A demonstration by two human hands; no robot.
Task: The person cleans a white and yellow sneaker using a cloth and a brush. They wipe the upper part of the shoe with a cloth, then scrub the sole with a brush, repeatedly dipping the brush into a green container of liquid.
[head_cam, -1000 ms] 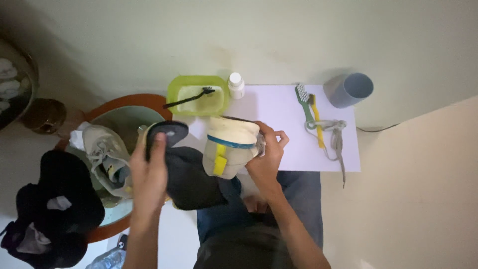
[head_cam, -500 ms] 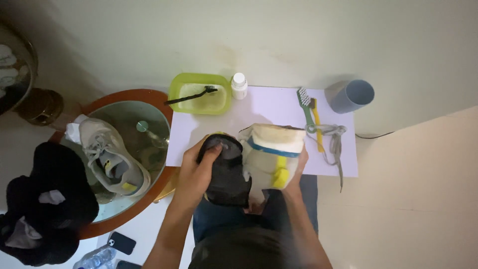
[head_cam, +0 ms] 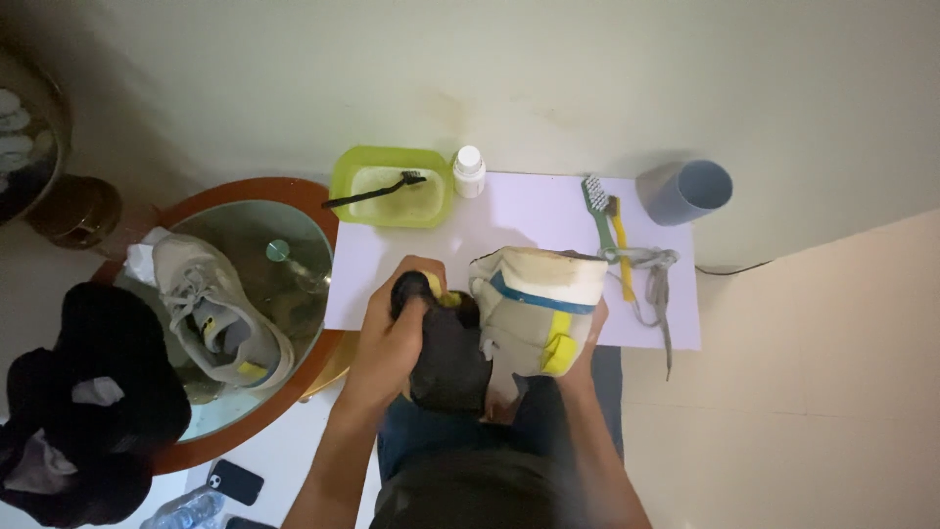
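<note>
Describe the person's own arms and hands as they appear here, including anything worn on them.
Both forearms are bare from the bottom edge of the picture up to the hands: no sleeves show. The left hand and the right hand wear no gloves, and no watch, ring or bracelet can be seen. The right hand is mostly hidden.

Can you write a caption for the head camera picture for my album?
Left hand presses a dark insole beside the beige sneaker held by the right hand over a white mat.
</note>
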